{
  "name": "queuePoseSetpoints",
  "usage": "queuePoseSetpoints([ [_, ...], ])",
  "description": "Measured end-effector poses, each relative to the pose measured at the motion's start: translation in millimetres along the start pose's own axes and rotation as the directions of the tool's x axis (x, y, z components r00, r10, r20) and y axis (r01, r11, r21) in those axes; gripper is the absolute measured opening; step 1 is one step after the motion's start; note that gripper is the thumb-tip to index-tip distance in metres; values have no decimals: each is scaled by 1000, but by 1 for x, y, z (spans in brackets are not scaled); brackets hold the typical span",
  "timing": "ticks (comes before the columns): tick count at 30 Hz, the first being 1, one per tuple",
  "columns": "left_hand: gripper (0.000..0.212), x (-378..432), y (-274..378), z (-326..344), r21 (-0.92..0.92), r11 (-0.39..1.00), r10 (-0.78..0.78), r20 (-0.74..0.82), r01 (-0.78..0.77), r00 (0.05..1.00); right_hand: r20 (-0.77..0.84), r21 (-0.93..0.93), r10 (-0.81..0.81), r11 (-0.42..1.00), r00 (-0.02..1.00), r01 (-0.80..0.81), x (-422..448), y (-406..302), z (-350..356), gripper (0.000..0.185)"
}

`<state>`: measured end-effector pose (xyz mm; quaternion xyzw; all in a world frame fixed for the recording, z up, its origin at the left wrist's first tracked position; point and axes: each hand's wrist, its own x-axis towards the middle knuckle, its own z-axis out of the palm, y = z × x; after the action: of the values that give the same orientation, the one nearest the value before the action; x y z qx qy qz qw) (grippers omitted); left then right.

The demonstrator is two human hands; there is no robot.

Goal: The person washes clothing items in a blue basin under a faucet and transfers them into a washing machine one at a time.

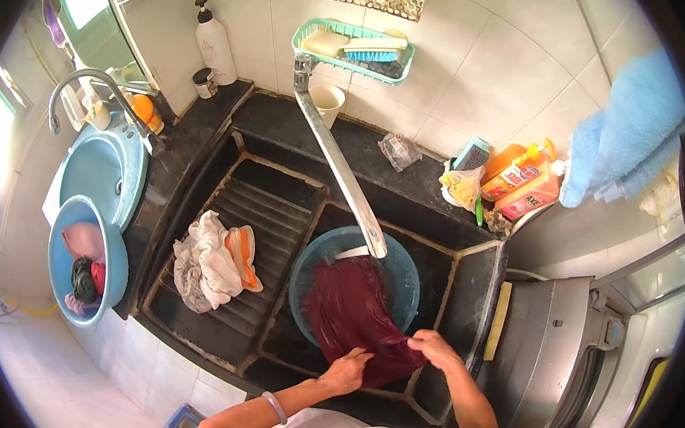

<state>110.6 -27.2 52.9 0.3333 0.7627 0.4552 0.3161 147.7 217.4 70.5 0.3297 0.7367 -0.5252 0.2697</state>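
Note:
A wet maroon cloth garment (354, 307) hangs over the near rim of a blue plastic basin (404, 281), its far part down inside the basin. My left hand (345, 371) grips the cloth's near left edge, while my right hand (434, 348) pinches its right edge. Between the two hands the fabric is spread and drawn toward me. The spout of a long metal faucet (342, 167) ends over the basin, and something white shows beneath its tip. The basin stands in the dark stone sink (426, 232).
White cloths with an orange-trimmed piece (216, 260) lie on the ribbed washboard (277, 197) to the left. A blue tub of clothes (120, 280) stands beside a blue washbasin (92, 164). Detergent bottles (523, 188) line the right ledge. A metallic washing machine (533, 343) is at right.

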Motion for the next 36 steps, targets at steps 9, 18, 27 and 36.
queuePoseSetpoints([
  [9,46,-24,206,-129,-461,844,332,48,-274,942,-497,388,-683,377,535,841,-174,-186,-69,20],
  [18,40,1,148,-143,-316,891,186,-400,-326,897,-486,360,-454,675,747,644,-80,-191,-65,8],
  [27,35,109,-102,-46,144,880,-328,-505,452,799,-114,-673,-554,654,825,346,184,-102,72,23],
  [36,53,130,-177,-26,214,558,-828,83,802,554,-347,-608,-266,794,899,0,263,23,144,22],
])
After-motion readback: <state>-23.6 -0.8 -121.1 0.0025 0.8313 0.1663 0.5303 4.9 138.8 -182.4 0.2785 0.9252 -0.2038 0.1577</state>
